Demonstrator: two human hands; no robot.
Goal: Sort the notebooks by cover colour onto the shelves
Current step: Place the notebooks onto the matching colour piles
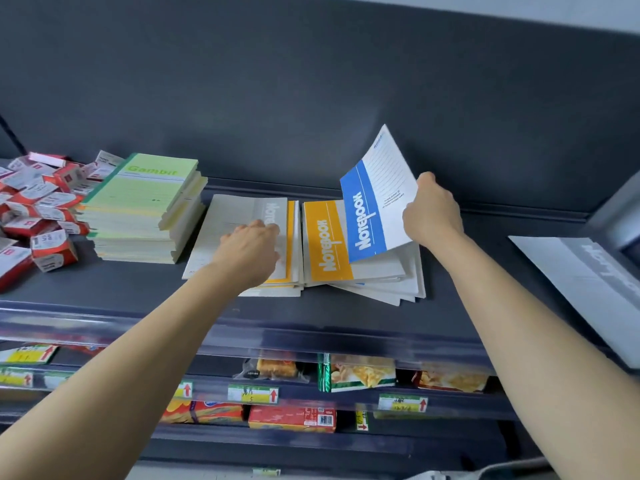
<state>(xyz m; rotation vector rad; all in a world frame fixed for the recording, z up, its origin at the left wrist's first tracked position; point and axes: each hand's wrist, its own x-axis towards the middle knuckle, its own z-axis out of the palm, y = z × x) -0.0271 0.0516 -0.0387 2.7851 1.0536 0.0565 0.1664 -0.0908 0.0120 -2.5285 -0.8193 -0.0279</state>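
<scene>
Crowding the shelf: green stack, red boxes.

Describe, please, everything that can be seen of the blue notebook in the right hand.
The blue notebook is thin, with a paper-like cover: a blue band with white letters NOTEBOOK, and a white part with ruled lines and small print. It is closed and tilted up, held above the right pile on the dark shelf. The right hand grips its right edge. Whether its lower edge touches the pile, I cannot tell.
</scene>
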